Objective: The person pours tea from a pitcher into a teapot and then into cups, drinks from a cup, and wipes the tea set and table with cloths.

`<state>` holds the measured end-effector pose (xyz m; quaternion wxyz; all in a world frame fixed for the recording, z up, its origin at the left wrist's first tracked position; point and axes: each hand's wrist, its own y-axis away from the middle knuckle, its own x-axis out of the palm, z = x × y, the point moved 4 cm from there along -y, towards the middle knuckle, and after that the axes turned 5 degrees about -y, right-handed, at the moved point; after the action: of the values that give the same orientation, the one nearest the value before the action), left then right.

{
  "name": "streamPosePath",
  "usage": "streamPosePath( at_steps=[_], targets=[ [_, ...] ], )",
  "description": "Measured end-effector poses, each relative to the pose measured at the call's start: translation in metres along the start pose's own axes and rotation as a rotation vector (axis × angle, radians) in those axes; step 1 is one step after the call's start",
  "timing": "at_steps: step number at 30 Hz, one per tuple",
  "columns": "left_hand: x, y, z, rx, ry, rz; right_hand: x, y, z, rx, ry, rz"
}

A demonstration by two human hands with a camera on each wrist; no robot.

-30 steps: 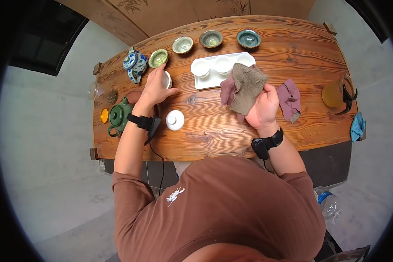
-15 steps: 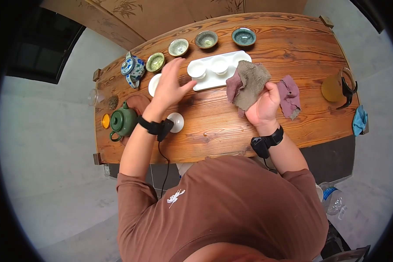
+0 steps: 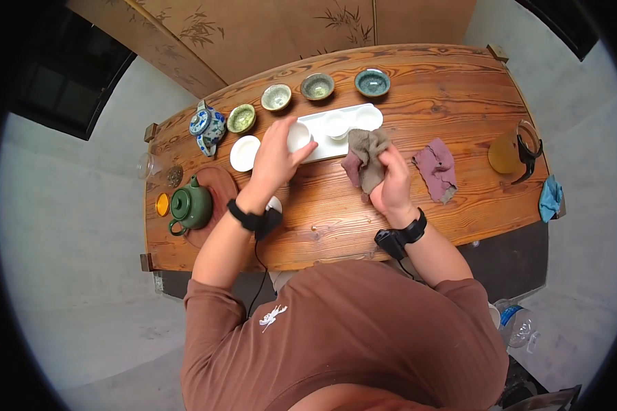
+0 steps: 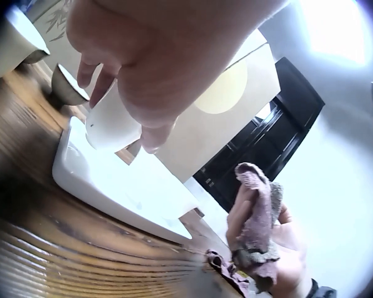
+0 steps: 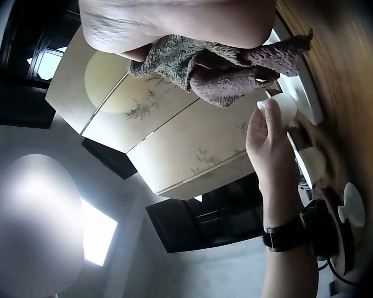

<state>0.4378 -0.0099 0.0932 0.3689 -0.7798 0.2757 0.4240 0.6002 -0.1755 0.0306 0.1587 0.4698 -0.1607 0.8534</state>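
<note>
My left hand [image 3: 275,159] grips a small white cup [image 3: 299,138] by its side, over the left end of a long white tray [image 3: 317,149]. In the left wrist view the cup [image 4: 110,124] shows just above the tray [image 4: 105,202], partly covered by the fingers. Another white cup [image 3: 336,126] stands in the middle of the tray, and one more white cup [image 3: 368,118] at its right end. A crumpled brown and mauve cloth [image 3: 367,159] is held in my right hand [image 3: 393,186], near the tray's front edge.
A white bowl [image 3: 245,153] and a white lid [image 3: 275,205] sit near my left arm. Leftward is a green teapot [image 3: 190,205] on a round wooden board [image 3: 216,226]. Small glazed bowls [image 3: 317,87] line the back. A second cloth [image 3: 434,170] and a glass pitcher [image 3: 506,156] are right.
My left hand has left the white bowl and moved right to the tray, where it has taken hold of the left cup. The right hand has gathered the cloth more tightly.
</note>
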Motion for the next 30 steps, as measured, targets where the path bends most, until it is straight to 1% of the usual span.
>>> streamPosePath(
  at_steps=[2, 3, 4, 5, 6, 7, 9, 12, 15, 16, 18, 19, 21, 22, 25, 26, 27, 29, 30],
  targets=[
    [-0.017, 0.022, -0.024, -0.041, 0.163, -0.005, 0.015, 0.013, 0.003, -0.048, 0.221, 0.047],
    [-0.024, 0.036, -0.036, -0.067, 0.246, -0.012, 0.017, 0.020, 0.000, -0.144, 0.417, 0.075],
    [-0.026, 0.048, -0.047, -0.040, 0.326, -0.028, 0.018, 0.026, -0.007, -0.241, 0.610, 0.107],
    [-0.030, 0.060, -0.058, -0.014, 0.405, -0.048, 0.033, 0.031, -0.008, -0.339, 0.801, 0.144],
    [-0.035, 0.069, -0.071, -0.014, 0.467, -0.032, 0.050, 0.037, -0.004, -0.425, 0.975, 0.269],
    [-0.033, 0.078, -0.077, -0.034, 0.547, -0.006, 0.063, 0.042, -0.010, -0.612, 1.094, 0.389],
    [-0.032, 0.091, -0.083, -0.033, 0.639, -0.037, 0.078, 0.054, -0.013, -0.724, 1.050, 0.401],
    [-0.029, 0.101, -0.089, 0.091, 0.651, -0.145, 0.093, 0.059, -0.012, -0.770, 1.038, 0.457],
    [-0.045, 0.096, -0.106, 0.097, 0.843, -0.212, 0.110, 0.059, -0.006, -0.639, 1.034, 0.419],
    [-0.046, 0.096, -0.106, 0.116, 0.862, -0.251, 0.117, 0.058, -0.002, -0.631, 1.010, 0.445],
    [-0.045, 0.097, -0.103, 0.158, 0.900, -0.326, 0.121, 0.057, -0.002, -0.481, 0.952, 0.448],
    [-0.050, 0.097, -0.103, 0.197, 0.835, -0.303, 0.122, 0.058, -0.002, -0.406, 0.922, 0.447],
    [-0.060, 0.100, -0.100, 0.269, 0.701, -0.254, 0.120, 0.063, -0.004, -0.060, 0.680, 0.349],
    [-0.062, 0.101, -0.100, 0.372, 0.531, -0.343, 0.119, 0.065, -0.008, 0.110, 0.552, 0.295],
    [-0.069, 0.110, -0.105, 0.562, 0.061, -0.275, 0.115, 0.058, -0.020, 0.336, 0.372, 0.251],
    [-0.071, 0.109, -0.109, 0.529, 0.094, -0.166, 0.098, 0.059, -0.025, 0.461, 0.349, 0.224],
    [-0.068, 0.110, -0.106, 0.528, 0.133, -0.129, 0.082, 0.061, -0.031, 0.584, 0.327, 0.192],
    [-0.061, 0.112, -0.096, 0.523, 0.207, -0.056, 0.081, 0.062, -0.037, 0.725, 0.209, 0.092],
    [-0.060, 0.112, -0.093, 0.558, 0.216, -0.054, 0.086, 0.063, -0.038, 0.798, 0.053, 0.154]
  ],
)
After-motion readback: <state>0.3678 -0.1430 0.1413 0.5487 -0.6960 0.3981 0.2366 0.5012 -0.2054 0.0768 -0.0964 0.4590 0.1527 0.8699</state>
